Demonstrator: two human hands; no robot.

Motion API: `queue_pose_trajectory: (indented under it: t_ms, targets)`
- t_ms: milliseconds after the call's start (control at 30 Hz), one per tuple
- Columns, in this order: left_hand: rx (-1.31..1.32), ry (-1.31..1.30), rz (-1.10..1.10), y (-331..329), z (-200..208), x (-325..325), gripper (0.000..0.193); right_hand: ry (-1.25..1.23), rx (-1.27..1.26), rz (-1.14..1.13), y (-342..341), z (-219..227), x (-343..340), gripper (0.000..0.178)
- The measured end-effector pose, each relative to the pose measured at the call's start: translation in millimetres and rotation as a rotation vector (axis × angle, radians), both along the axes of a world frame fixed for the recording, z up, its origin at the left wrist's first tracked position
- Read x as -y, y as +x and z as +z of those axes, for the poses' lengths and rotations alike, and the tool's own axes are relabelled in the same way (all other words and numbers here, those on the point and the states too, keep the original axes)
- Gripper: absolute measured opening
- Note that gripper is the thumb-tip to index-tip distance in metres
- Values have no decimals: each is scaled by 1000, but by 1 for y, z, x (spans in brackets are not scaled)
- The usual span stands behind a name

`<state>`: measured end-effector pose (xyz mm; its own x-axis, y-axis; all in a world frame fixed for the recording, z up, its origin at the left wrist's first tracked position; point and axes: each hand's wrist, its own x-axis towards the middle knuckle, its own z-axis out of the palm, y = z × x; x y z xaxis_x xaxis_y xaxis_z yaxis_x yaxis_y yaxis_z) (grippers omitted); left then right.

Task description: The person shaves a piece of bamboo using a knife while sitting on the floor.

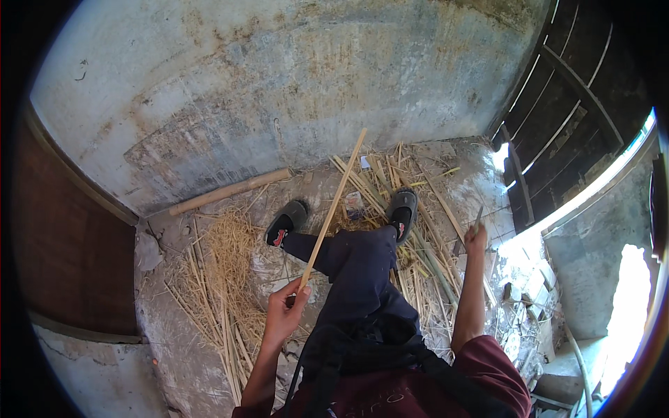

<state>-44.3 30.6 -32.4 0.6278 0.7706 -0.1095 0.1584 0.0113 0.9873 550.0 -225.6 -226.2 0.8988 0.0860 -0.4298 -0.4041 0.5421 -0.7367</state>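
Observation:
A long, pale bamboo strip (335,202) slants up and away over my legs, its lower end pinched in my left hand (282,313). Out to the right, my right hand (476,239) is closed round a knife (479,213); its narrow blade points away from me and the handle is mostly hidden in the fist. Knife and strip are well apart. On the floor between and beyond my feet lie several split bamboo pieces (435,261).
Curly bamboo shavings (230,254) heap on the left, beside long thin strips (226,334). A round bamboo pole (230,191) lies along the stained wall (334,83). Rubble (533,299) covers the right side, below a dark slatted door (564,118). My shoes (402,207) rest on the floor.

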Motion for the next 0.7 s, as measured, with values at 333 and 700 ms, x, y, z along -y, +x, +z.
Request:
queue_pose_trajectory:
  t_ms: [333, 700]
  targets:
    - [37, -370, -298, 28, 41, 7, 33, -137, -71, 268, -94, -24, -22, 18]
    - [73, -430, -416, 44, 49, 2, 38, -56, 501, 512, -210, 228, -127, 43]
